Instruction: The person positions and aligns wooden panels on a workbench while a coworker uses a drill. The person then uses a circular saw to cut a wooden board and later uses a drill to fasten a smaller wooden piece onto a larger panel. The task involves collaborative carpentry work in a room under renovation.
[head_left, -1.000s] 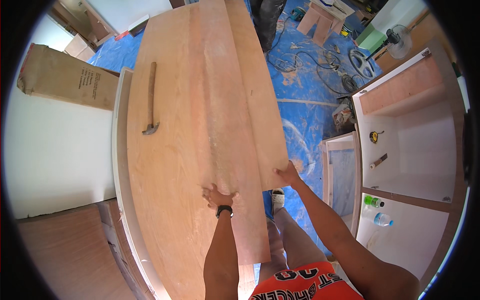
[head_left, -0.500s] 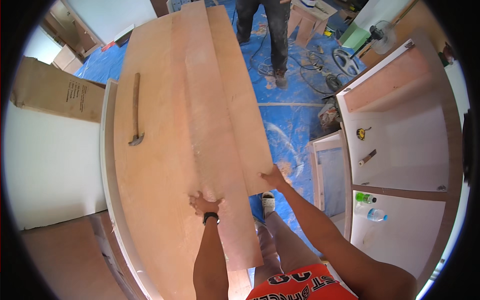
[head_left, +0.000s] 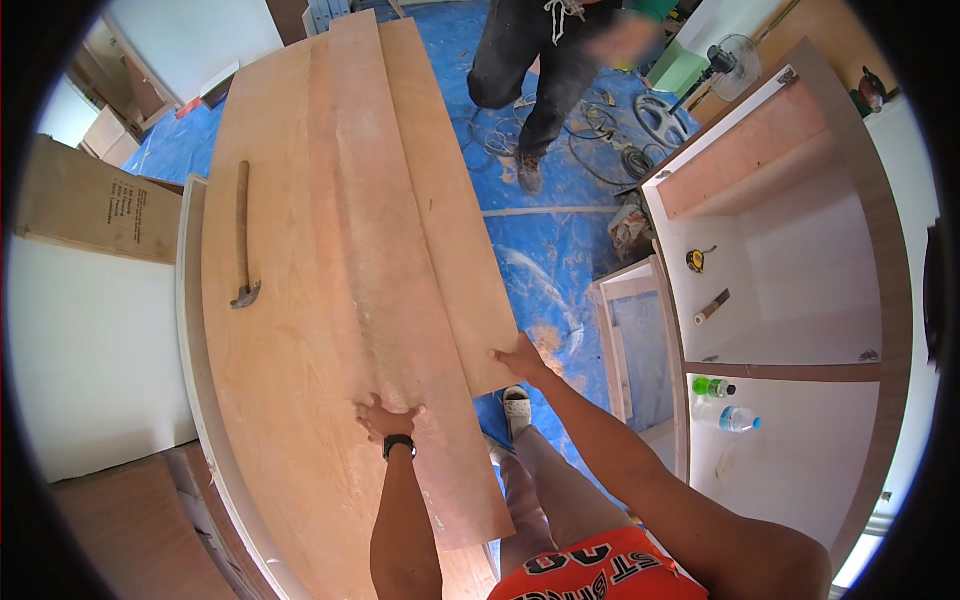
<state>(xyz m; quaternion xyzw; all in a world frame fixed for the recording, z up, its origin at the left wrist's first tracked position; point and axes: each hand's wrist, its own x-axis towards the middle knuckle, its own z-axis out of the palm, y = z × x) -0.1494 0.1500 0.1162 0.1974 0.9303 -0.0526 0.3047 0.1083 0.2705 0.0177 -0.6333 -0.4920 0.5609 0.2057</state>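
Observation:
A long reddish plywood strip (head_left: 385, 215) lies lengthwise on a wide, pale plywood sheet (head_left: 280, 400). Along the strip's right side shows a narrower plywood panel (head_left: 450, 240), partly covered by the strip. My left hand (head_left: 388, 420), with a dark band at the wrist, rests fingers spread across the strip's left edge, holding nothing. At the panel's near right corner my right hand (head_left: 520, 358) grips the edge, thumb on top and fingers hidden below. To the left lies a claw hammer (head_left: 243, 235) with a wooden handle, apart from both hands.
A co-worker's legs (head_left: 535, 95) are beyond the panel on blue floor sheeting (head_left: 540, 250), near loose cables (head_left: 590, 130). At right, a white cabinet (head_left: 790, 270) holds a tape measure (head_left: 696, 260), a bladed tool (head_left: 712, 307) and two bottles (head_left: 740, 419). A cardboard box (head_left: 100, 205) stands left.
The whole view has shifted slightly, moving most things left in the picture. Both my hands keep their places on the wood. The co-worker has bent a leg, and a blurred hand has come into view.

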